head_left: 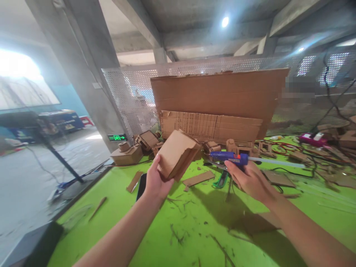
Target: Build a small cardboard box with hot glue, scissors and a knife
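My left hand [158,181] is closed round the lower left corner of a cardboard box [176,152], a small brown block with layered edges, held tilted above the table. In my right hand [251,182] is a blue hot glue gun [229,157]; a clear glue stick [278,162] sticks out of its back end. The gun's nozzle points left towards the box, with a gap between them. Below the gun lies a green-handled cutter [221,180]. A flat cardboard strip [198,178] rests between the box and the cutter.
On the green table [155,237] lie cardboard scraps and a dark phone [141,186] partly behind my left hand. Large cardboard sheets [219,92] lean at the back. Small cardboard pieces [127,155] stand along the far edge. Cables and a magenta tool [313,139] are at right.
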The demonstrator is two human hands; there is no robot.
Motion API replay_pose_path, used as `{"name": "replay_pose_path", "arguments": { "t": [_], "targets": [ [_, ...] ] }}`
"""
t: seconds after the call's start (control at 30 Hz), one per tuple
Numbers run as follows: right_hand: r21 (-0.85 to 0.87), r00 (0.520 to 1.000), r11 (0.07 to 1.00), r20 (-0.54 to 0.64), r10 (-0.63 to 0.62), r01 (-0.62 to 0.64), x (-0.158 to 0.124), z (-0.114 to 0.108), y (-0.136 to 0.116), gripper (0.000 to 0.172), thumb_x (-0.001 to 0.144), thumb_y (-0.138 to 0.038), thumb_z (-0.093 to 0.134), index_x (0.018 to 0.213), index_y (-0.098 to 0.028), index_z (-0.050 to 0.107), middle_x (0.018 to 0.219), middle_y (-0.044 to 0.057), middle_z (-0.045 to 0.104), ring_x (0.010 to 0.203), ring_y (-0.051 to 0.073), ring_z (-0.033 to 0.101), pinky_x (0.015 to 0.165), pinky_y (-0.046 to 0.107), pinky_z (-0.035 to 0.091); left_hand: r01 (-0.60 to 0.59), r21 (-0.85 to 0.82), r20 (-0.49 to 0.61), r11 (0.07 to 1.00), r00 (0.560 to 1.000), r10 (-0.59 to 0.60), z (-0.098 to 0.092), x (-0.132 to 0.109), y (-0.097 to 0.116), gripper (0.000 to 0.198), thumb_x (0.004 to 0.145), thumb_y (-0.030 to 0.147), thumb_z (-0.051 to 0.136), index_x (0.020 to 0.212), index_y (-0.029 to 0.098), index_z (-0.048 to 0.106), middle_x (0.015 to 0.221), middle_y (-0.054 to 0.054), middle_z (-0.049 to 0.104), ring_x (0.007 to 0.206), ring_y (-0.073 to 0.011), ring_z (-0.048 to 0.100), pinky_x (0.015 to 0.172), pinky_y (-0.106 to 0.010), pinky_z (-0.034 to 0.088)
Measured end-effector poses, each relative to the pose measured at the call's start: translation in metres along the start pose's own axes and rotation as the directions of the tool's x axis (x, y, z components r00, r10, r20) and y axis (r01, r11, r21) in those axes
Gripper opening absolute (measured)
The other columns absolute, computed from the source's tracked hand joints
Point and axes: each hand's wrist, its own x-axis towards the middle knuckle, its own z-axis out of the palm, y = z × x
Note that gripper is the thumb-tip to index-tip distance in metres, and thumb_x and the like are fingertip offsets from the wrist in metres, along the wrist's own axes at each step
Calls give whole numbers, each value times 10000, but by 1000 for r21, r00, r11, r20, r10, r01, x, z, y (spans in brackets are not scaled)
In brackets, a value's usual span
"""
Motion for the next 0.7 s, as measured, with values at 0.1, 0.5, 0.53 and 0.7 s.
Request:
{"name": "replay_pose_path", "arguments": {
  "t": [0.1, 0.5, 0.53, 0.7],
  "targets": [
    [-150, 999, 989, 36, -1, 6, 1, 1, 2, 433, 1036, -560, 460, 757, -244, 554, 562, -28, 530, 500, 166, 483, 505, 284, 362, 1, -78, -12, 997, 1000, -2, 1, 2, 3, 383, 1015, 352, 547, 1273, 90, 656, 961, -137, 787, 802, -256, 770, 715, -388, 662],
    [-318, 999, 948, 50, -14, 29, -3, 27, 4, 287, 949, -529, 586, 891, -249, 560, 729, -8, 624, 614, 183, 569, 569, 277, 424, -28, -126, -30, 992, 999, 25, 9, -7, -6, 205, 1049, 258, 519, 1084, 137, 681, 878, -65, 774, 681, -159, 736, 600, -247, 616],
    [-280, 1000, 960, -7, 19, -20, -4, 29, 3, 312, 951, -557, 576, 903, -249, 578, 703, -12, 615, 598, 184, 561, 555, 279, 429, -24, -126, -30, 992, 999, 20, 9, -7, -6, 187, 1044, 240, 528, 1067, 131, 678, 847, -60, 764, 636, -147, 716, 558, -232, 595],
    [-133, 981, 984, -166, 96, -119, -10, 30, 3, 419, 900, -670, 614, 894, -251, 614, 599, -23, 579, 523, 188, 560, 514, 303, 483, 17, -115, -2, 993, 1000, -18, 10, -17, -11, 167, 1029, 218, 563, 1027, 91, 671, 747, -48, 719, 530, -116, 641, 490, -211, 550]
  ]
}}
